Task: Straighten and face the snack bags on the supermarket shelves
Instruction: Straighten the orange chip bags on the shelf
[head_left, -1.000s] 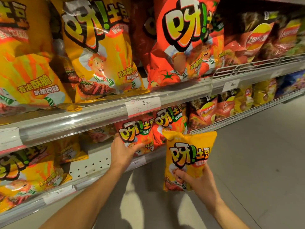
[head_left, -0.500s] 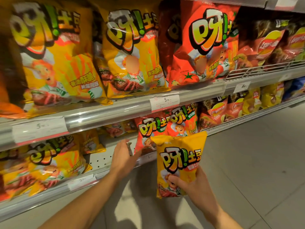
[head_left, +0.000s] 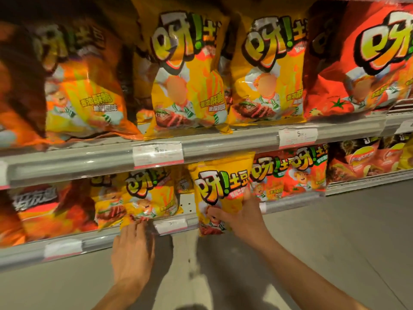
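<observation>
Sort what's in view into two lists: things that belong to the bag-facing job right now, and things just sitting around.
In the job:
- small yellow bag, held by the right hand
- yellow bags on the lower shelf, touched at the bottom edge by the left hand
- lower shelf rail

Just there:
- large yellow bags above
- red tomato bags
- price tag
- floor

Large bags (head_left: 187,70) are standing in a row on the upper shelf (head_left: 223,144), small bags (head_left: 143,198) are sitting on the lower shelf (head_left: 100,239) beneath, the right hand (head_left: 241,214) is holding one bag (head_left: 220,191) at that shelf's front edge, and the left hand (head_left: 134,251) is reaching left of it.
</observation>
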`<action>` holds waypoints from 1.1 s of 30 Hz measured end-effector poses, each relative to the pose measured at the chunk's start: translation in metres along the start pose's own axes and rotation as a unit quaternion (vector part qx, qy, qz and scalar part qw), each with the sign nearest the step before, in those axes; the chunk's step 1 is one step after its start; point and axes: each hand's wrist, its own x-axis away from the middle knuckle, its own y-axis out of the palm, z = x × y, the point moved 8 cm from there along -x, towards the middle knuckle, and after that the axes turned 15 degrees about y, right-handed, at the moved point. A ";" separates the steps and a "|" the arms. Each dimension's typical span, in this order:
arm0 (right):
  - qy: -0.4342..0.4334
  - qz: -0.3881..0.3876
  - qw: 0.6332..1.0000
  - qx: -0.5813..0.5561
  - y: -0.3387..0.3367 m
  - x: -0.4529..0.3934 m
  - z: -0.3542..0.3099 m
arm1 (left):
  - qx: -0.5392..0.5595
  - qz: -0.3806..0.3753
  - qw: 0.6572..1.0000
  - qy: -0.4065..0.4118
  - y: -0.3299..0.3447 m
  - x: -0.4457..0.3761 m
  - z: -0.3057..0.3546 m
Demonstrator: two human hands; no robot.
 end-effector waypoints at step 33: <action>0.025 0.093 0.975 0.201 0.031 -0.037 0.022 | 0.144 -0.057 0.986 -0.053 0.011 0.034 -0.068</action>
